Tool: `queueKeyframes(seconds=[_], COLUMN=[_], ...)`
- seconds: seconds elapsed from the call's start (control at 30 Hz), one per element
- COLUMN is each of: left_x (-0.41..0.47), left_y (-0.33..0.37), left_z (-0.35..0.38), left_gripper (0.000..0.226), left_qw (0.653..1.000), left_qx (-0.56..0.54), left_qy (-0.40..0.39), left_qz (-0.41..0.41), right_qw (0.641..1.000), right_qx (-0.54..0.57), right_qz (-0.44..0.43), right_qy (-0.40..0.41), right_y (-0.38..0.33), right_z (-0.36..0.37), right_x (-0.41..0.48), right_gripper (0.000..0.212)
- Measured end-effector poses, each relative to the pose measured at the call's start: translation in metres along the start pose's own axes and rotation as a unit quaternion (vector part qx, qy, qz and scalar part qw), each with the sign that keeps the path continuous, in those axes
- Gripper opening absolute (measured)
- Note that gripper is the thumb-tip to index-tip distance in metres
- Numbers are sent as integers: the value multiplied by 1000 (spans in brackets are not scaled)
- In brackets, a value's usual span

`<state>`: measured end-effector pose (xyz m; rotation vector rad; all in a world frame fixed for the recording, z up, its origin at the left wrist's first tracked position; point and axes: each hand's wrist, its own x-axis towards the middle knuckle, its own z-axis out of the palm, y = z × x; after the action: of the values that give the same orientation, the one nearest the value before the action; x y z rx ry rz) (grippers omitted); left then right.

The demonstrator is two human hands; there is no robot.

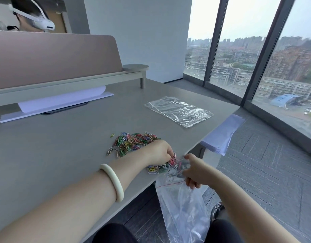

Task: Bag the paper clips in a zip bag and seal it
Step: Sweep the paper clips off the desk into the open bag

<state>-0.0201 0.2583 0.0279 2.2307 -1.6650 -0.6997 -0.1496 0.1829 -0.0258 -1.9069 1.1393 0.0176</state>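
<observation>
A pile of coloured paper clips (pixel 133 142) lies on the grey desk (pixel 63 146) near its front edge. My left hand (pixel 160 152) is closed on a bunch of paper clips at the desk edge, right at the mouth of a clear zip bag (pixel 182 207). The bag, with a red line under its zip, hangs below the desk edge. My right hand (pixel 195 171) grips its top edge and holds the mouth open. A few clips lie loose on the desk under my left hand.
A second clear zip bag (pixel 179 111) lies flat at the desk's far right. White paper sheets (pixel 63 102) rest under the shelf at the back. A stack of paper (pixel 223 134) sits beyond the desk's right edge. Another person with a headset (pixel 31 16) sits behind the partition.
</observation>
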Motion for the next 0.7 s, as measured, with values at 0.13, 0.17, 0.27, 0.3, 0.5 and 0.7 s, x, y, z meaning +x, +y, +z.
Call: queueKeyframes(seconds=[0.13, 0.17, 0.27, 0.3, 0.5, 0.7], left_x=[-5, -5, -5, -6, -14, -37], left_y=[16, 18, 19, 18, -19, -45], left_z=[6, 6, 3, 0, -29, -31], left_gripper=[41, 41, 42, 42, 36, 43], left_qw=[1000, 999, 997, 996, 997, 997], left_qx=[-11, -20, -74, -84, -43, 16], left_qy=[-16, -17, -11, -8, 50, 19], left_qz=[24, 23, 14, 11, -45, -77], right_qw=[1000, 1000, 1000, 1000, 1000, 999], right_qx=[-3, -6, -22, -26, -17, -28], right_qz=[-9, -11, -15, -16, -10, -23], right_qy=[5, 6, 4, 3, 0, -1], right_y=[3, 3, 5, 6, 7, 3], right_z=[-3, -4, -4, -4, -7, -7], right_x=[-1, -1, -1, 0, 1, -3], right_gripper=[49, 47, 47, 48, 45, 42])
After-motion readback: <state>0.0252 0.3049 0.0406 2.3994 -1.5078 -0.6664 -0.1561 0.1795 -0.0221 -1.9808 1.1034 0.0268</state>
